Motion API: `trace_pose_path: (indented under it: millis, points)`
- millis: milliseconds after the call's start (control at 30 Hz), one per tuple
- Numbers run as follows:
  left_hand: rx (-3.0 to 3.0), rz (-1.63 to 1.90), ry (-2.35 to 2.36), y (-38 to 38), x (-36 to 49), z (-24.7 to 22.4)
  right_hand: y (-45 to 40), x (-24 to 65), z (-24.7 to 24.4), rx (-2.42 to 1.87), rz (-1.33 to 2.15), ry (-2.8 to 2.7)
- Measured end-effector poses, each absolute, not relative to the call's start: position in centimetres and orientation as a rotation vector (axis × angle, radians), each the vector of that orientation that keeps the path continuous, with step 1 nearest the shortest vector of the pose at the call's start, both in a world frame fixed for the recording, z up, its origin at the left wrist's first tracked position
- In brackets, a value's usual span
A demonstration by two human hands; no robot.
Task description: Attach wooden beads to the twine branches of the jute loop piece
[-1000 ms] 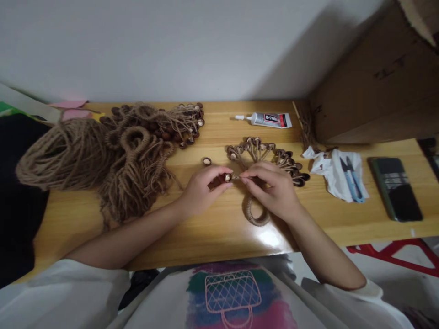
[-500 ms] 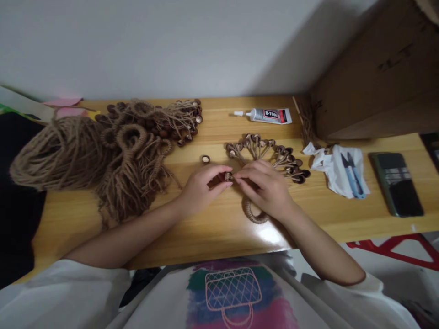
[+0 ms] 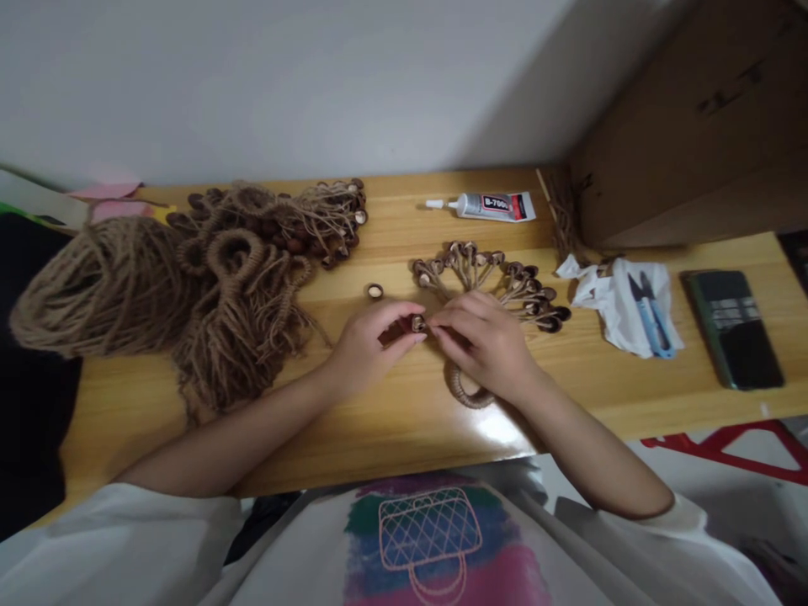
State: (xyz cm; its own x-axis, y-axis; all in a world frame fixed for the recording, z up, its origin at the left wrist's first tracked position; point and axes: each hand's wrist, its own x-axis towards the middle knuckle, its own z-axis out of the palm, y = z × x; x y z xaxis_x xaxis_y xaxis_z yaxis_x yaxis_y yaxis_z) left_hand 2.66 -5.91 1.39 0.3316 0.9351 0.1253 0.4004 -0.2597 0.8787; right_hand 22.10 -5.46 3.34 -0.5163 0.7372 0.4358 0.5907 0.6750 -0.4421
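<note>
Head view: left hand (image 3: 364, 343) gripped a cap (image 3: 417, 323); right hand (image 3: 489, 341) hid its hold. Toward table's back edge (image 3: 404, 187), corded caps (image 3: 531, 287) looked finished, loose cap (image 3: 374, 290) unstrung.

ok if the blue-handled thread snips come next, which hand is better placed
Probably the right hand: it is nearer the blue-handled thread snips, while the left hand, farther off, holds a small brown shell.

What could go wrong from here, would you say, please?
The small brown cap pinched in the left hand could slip, being so little. The loose cap just beyond that hand might get knocked away. The blue snips lie open and could prick anyone reaching there.
</note>
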Motion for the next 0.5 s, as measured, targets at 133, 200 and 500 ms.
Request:
trace_pose_path:
  millis: [133, 200, 500]
  points:
    - [1.822, 0.893, 1.168, -5.86, 2.66, 1.39, -5.52, 22.09, 3.40, -1.004, 0.316, -2.293]
    - [1.824, 0.917, 1.160, -5.82, 2.68, 1.36, -5.55, 22.09, 3.41, -1.011, 0.326, -2.306]
    - [1.854, 0.911, 1.163, -5.81, 2.74, 1.51, -5.67, 22.11, 3.22, -1.019, 0.293, -2.349]
